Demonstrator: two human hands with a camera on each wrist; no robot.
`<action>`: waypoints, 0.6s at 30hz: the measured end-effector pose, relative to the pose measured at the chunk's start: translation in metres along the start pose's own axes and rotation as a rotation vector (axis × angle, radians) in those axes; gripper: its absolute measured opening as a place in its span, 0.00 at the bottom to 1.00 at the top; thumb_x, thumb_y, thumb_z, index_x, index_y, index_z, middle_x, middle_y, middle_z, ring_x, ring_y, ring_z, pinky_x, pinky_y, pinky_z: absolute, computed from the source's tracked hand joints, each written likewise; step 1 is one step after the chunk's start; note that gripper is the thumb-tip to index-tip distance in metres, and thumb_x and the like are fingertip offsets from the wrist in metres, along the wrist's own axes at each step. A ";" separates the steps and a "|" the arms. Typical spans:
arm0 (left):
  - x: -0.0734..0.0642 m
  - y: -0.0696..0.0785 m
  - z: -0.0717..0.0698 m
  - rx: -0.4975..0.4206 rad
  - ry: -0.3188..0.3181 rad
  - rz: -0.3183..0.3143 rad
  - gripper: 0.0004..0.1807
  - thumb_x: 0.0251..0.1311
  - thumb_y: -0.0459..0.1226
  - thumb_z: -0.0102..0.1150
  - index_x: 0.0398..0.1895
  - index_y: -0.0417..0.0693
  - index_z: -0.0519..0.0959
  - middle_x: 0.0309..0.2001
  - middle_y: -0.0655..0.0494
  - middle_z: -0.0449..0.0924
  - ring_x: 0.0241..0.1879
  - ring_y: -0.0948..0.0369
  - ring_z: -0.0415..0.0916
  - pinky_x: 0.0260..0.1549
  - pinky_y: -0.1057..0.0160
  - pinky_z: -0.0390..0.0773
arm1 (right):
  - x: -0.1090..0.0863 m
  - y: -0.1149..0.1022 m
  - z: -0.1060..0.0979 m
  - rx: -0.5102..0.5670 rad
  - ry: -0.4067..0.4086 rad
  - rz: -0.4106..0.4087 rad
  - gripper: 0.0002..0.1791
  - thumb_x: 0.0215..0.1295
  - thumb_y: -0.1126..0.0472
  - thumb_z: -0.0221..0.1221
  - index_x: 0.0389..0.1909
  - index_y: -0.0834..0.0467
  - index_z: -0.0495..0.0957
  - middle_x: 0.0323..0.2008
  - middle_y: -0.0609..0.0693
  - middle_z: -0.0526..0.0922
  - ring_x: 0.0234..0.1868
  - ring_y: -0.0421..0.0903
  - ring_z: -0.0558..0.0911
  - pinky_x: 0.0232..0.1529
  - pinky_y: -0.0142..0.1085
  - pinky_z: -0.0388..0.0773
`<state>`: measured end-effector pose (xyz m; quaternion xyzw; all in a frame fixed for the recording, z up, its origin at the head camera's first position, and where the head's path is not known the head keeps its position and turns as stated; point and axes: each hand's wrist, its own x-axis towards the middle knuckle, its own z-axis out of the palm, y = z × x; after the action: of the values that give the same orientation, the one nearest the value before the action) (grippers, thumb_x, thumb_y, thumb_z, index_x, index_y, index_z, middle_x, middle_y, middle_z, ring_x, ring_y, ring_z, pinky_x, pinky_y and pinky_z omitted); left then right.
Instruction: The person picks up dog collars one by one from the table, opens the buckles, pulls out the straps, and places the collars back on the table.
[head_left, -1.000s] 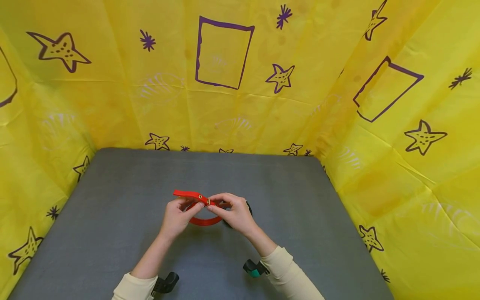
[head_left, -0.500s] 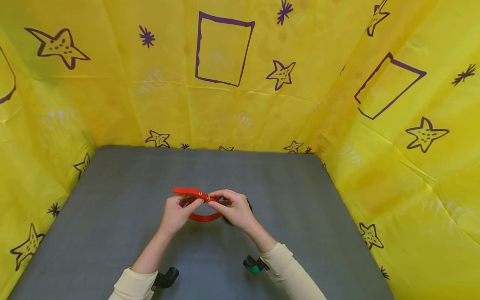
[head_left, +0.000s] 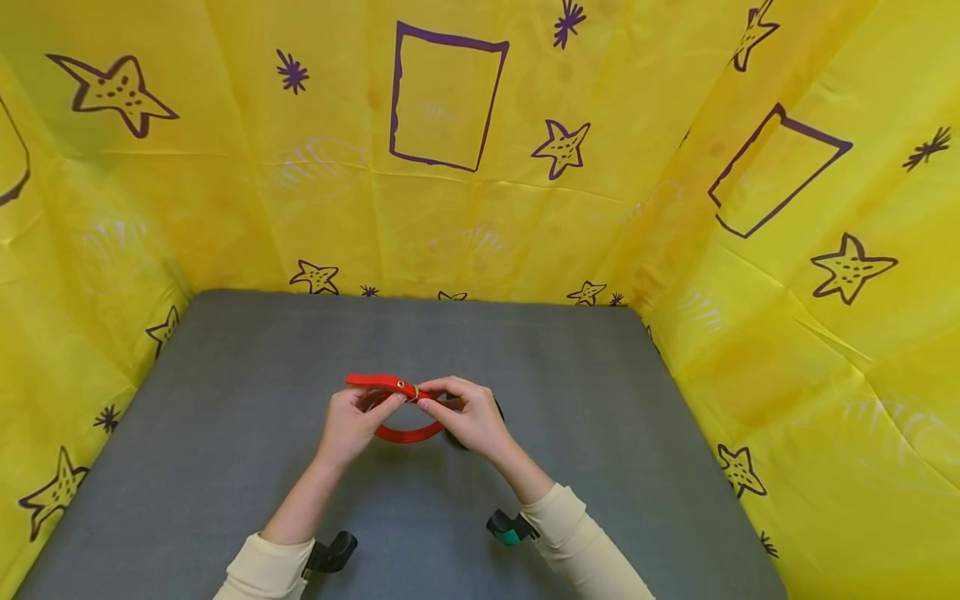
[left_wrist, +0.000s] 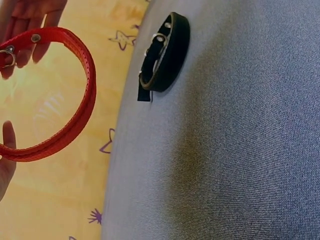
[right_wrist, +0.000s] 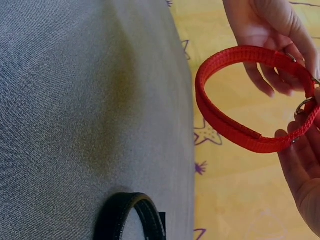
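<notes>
A red dog collar (head_left: 408, 435) is held up in a loop over the grey table, its metal buckle facing up between the two hands. My left hand (head_left: 347, 427) pinches the strap left of the buckle, with the free strap end and a brass-ringed hole sticking out above its fingers. On the other side, my right hand (head_left: 476, 418) pinches the collar right beside the buckle. A metal D-ring (right_wrist: 304, 106) shows near the fingers in the right wrist view. Behind my right hand lies a black collar (left_wrist: 175, 57), buckled into a loop and mostly hidden in the head view.
The grey cloth-covered table (head_left: 247, 350) spreads around the hands. Yellow curtains (head_left: 450, 217) with purple drawings close it off at the back and both sides. Black camera mounts (head_left: 333, 552) sit on the wrists above the table.
Both hands keep their grip on the red collar near the buckle, with only tiny finger shifts. The head view has tilted slightly, so everything sits a little higher in it.
</notes>
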<state>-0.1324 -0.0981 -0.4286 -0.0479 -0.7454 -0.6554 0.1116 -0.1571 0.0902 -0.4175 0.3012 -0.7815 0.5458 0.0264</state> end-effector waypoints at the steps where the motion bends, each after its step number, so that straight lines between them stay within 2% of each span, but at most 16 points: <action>1: 0.000 -0.001 0.000 -0.001 0.000 0.002 0.08 0.56 0.26 0.66 0.39 0.29 0.83 0.37 0.39 0.85 0.40 0.63 0.83 0.42 0.69 0.79 | 0.000 0.000 0.000 0.002 0.000 0.001 0.10 0.63 0.68 0.64 0.44 0.66 0.83 0.41 0.56 0.85 0.40 0.47 0.84 0.42 0.41 0.83; 5: 0.002 -0.013 0.000 -0.040 0.000 0.002 0.09 0.56 0.25 0.66 0.40 0.28 0.83 0.38 0.37 0.84 0.39 0.66 0.82 0.42 0.71 0.78 | 0.000 0.001 0.000 0.007 0.004 0.014 0.10 0.63 0.68 0.64 0.44 0.65 0.83 0.41 0.56 0.85 0.40 0.48 0.84 0.42 0.44 0.82; 10: 0.006 -0.034 0.000 -0.075 0.009 -0.009 0.10 0.57 0.27 0.67 0.42 0.31 0.83 0.38 0.43 0.85 0.39 0.68 0.82 0.42 0.71 0.78 | -0.001 0.001 0.000 0.018 0.005 0.023 0.10 0.63 0.68 0.64 0.44 0.65 0.83 0.41 0.56 0.85 0.40 0.49 0.84 0.43 0.47 0.82; 18: 0.006 -0.041 -0.001 -0.103 0.027 0.005 0.12 0.56 0.29 0.68 0.43 0.32 0.83 0.37 0.54 0.86 0.39 0.66 0.83 0.41 0.71 0.79 | -0.001 0.001 0.000 0.030 0.008 0.011 0.10 0.63 0.68 0.63 0.44 0.67 0.83 0.41 0.58 0.85 0.41 0.56 0.84 0.42 0.44 0.83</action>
<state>-0.1467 -0.1050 -0.4671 -0.0467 -0.7091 -0.6932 0.1204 -0.1568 0.0914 -0.4191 0.2952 -0.7746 0.5590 0.0220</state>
